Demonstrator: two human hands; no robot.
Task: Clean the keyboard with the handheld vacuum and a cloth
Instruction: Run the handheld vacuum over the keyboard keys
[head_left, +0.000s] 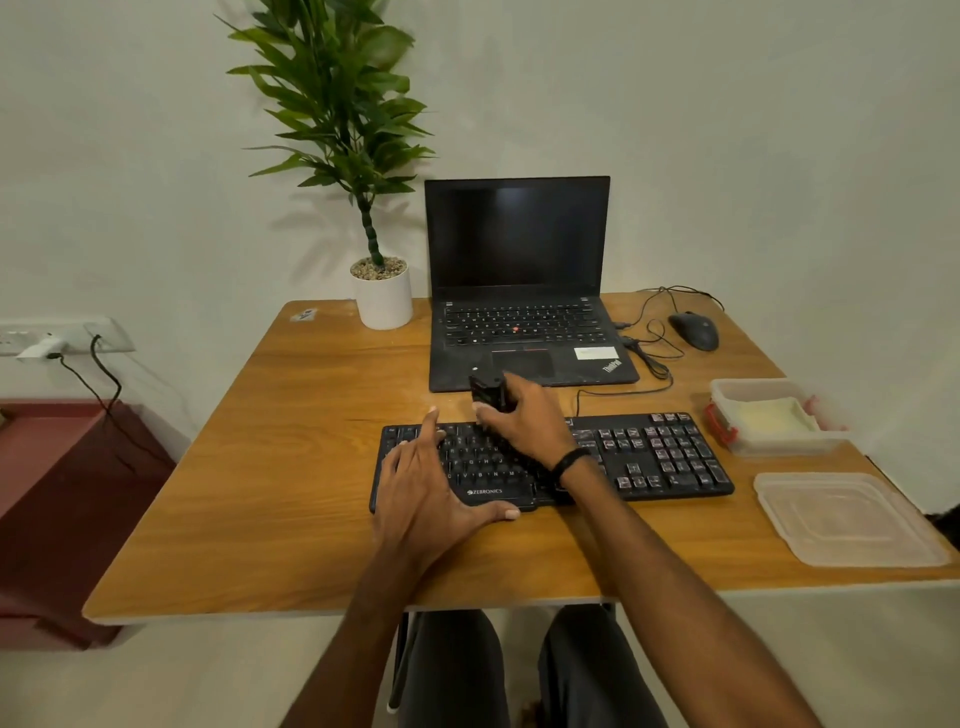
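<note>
Right hand around handheld vacuum

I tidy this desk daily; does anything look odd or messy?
Yes: the keyboard has pale smudges on its right-hand keys, unlike the darker left ones. The plastic container beside it stands open, its lid lying apart on the table.

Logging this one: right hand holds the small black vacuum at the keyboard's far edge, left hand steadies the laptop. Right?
Not quite. The head view shows the left hand lying flat on the keyboard, on its left part, not on the laptop behind it. The right hand does hold the small black vacuum at the keyboard's far edge.
</note>
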